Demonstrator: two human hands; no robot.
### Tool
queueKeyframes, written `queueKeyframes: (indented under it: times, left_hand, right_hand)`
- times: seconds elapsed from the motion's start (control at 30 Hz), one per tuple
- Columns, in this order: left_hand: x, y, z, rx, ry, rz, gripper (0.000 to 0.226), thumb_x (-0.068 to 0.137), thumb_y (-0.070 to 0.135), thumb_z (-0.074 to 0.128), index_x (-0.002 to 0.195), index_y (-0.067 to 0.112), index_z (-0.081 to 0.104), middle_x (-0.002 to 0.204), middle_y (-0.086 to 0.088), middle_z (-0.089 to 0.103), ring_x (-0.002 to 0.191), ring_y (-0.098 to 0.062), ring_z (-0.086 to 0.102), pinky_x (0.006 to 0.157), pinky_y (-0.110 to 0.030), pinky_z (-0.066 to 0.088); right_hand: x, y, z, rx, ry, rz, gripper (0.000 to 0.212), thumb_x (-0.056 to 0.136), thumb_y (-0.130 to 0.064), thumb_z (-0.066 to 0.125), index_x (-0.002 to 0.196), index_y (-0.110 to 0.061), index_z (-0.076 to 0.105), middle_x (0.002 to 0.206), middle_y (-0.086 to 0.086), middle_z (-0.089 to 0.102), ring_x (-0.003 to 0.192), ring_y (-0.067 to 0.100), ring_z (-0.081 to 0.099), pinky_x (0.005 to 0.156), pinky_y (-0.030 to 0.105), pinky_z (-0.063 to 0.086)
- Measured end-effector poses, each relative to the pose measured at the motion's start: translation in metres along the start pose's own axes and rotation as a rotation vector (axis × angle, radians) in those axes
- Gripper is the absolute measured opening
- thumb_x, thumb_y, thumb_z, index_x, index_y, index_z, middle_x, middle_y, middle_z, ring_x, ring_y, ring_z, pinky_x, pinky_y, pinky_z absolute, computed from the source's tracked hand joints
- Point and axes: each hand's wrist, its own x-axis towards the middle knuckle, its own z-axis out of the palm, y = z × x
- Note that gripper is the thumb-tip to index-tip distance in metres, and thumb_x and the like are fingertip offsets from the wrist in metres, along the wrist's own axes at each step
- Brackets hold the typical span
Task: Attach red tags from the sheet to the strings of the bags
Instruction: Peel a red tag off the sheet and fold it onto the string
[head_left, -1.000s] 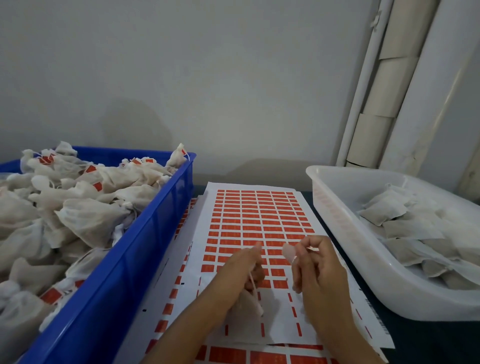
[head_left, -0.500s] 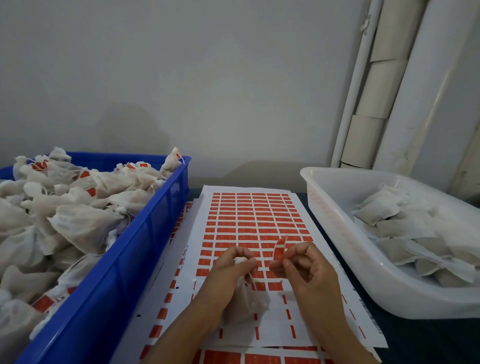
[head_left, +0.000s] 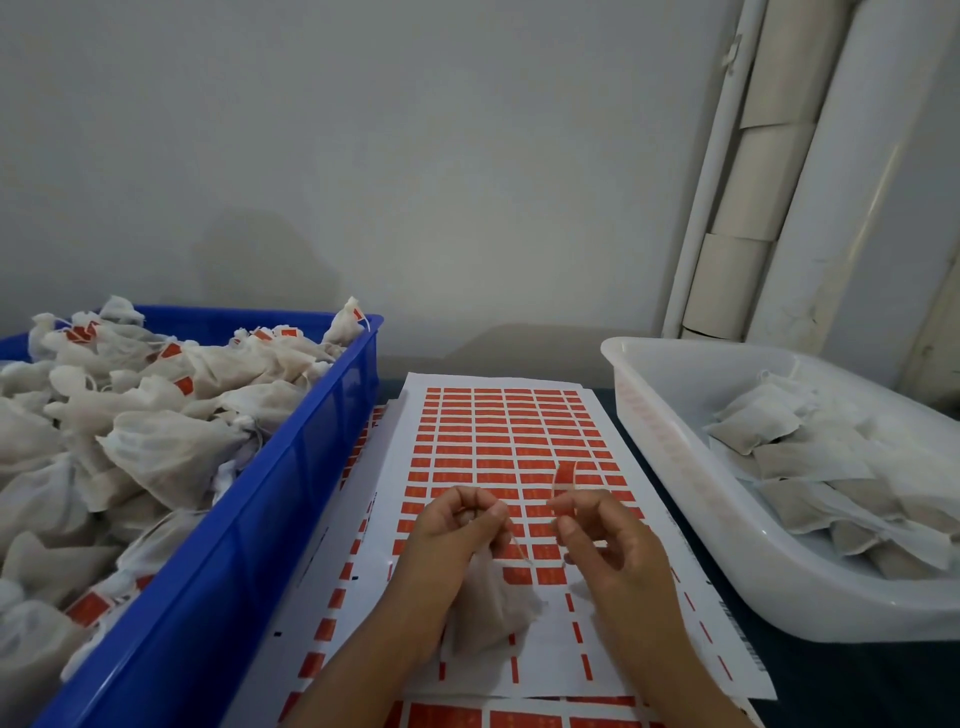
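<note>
You are working in dim, flat, bluish light with no glare. A faint soft shadow sits on the grey wall (head_left: 415, 182) above the blue bin (head_left: 291, 483). The wide lens leans the pipes (head_left: 769, 171) at right, and detail looks slightly soft throughout.

Two bare forearms, left hand (head_left: 457, 540) and right hand (head_left: 613, 551) without gloves, rings, watch or sleeves in view

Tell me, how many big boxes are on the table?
2. The blue bin sits left of the tag sheet, heaped with bags. The white tub sits right of it, holding flatter bags. No others show.
</note>
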Motion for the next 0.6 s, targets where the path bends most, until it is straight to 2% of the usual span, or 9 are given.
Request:
queueKeyframes:
  times: [0.07,0.13,0.27,0.33,0.47,0.53,0.6]
  left_hand:
    - [0.0,0.0005,0.0005,-0.022,-0.004,0.001,0.006,0.086,0.019,0.059,0.09,0.015,0.063,0.086,-0.004,0.069,0.08,-0.019,0.065,0.082,-0.03,0.055]
    - [-0.0008,0.0017,0.0005,-0.037,-0.028,0.002,0.005,0.086,0.017,0.059,0.088,0.014,0.063,0.084,-0.005,0.069,0.077,-0.019,0.065,0.079,-0.029,0.056]
    - [-0.0018,0.0031,0.0004,-0.081,-0.101,0.014,0.004,0.087,0.012,0.058,0.085,0.013,0.062,0.073,-0.003,0.068,0.068,-0.016,0.064,0.071,-0.027,0.055]
    - [-0.0017,0.0034,0.0001,-0.103,-0.117,0.018,0.005,0.087,0.01,0.057,0.084,0.012,0.061,0.07,-0.002,0.067,0.065,-0.015,0.063,0.068,-0.026,0.054]
    - [-0.0017,0.0043,-0.0009,-0.115,-0.133,0.029,0.007,0.087,0.009,0.057,0.083,0.012,0.062,0.071,-0.002,0.067,0.064,-0.013,0.063,0.064,-0.022,0.053]
    - [-0.0007,0.0042,-0.0011,-0.058,-0.121,0.065,0.006,0.087,0.01,0.058,0.084,0.013,0.061,0.076,-0.002,0.067,0.067,-0.013,0.063,0.061,-0.019,0.051]
    - [0.0004,0.003,-0.0007,0.087,-0.144,0.14,0.004,0.088,0.011,0.058,0.085,0.014,0.06,0.08,-0.002,0.065,0.067,-0.011,0.061,0.061,-0.017,0.049]
  right_hand:
    - [-0.0005,0.0015,0.0039,-0.041,-0.047,0.015,0.027,0.072,-0.05,0.048,0.095,-0.037,0.056,0.101,-0.023,0.059,0.094,0.0,0.058,0.076,0.005,0.044]
    - [-0.0009,0.0028,0.0071,-0.088,-0.117,0.026,0.032,0.071,-0.055,0.046,0.097,-0.039,0.054,0.106,-0.025,0.054,0.098,-0.003,0.054,0.078,0.002,0.039]
    - [-0.0009,0.0045,0.0092,-0.176,-0.201,-0.012,0.021,0.072,-0.054,0.045,0.088,-0.041,0.052,0.102,-0.025,0.049,0.1,-0.002,0.049,0.079,0.0,0.036]
    - [-0.0007,0.0059,0.0091,-0.178,-0.207,-0.023,0.016,0.075,-0.051,0.048,0.084,-0.038,0.052,0.099,-0.022,0.05,0.098,0.0,0.05,0.081,0.001,0.038]
    - [-0.0001,0.0093,0.0067,-0.158,-0.183,-0.024,0.008,0.084,-0.038,0.054,0.084,-0.031,0.055,0.097,-0.023,0.051,0.098,0.002,0.051,0.095,0.019,0.041]
    - [-0.0002,0.0082,0.005,-0.185,-0.145,-0.051,0.013,0.081,-0.045,0.047,0.084,-0.033,0.053,0.097,-0.025,0.05,0.1,-0.001,0.05,0.094,0.015,0.038]
    - [0.0007,0.0067,0.0037,-0.245,-0.118,-0.084,0.006,0.083,-0.043,0.044,0.084,-0.039,0.048,0.099,-0.029,0.046,0.1,-0.005,0.047,0.091,0.006,0.032]
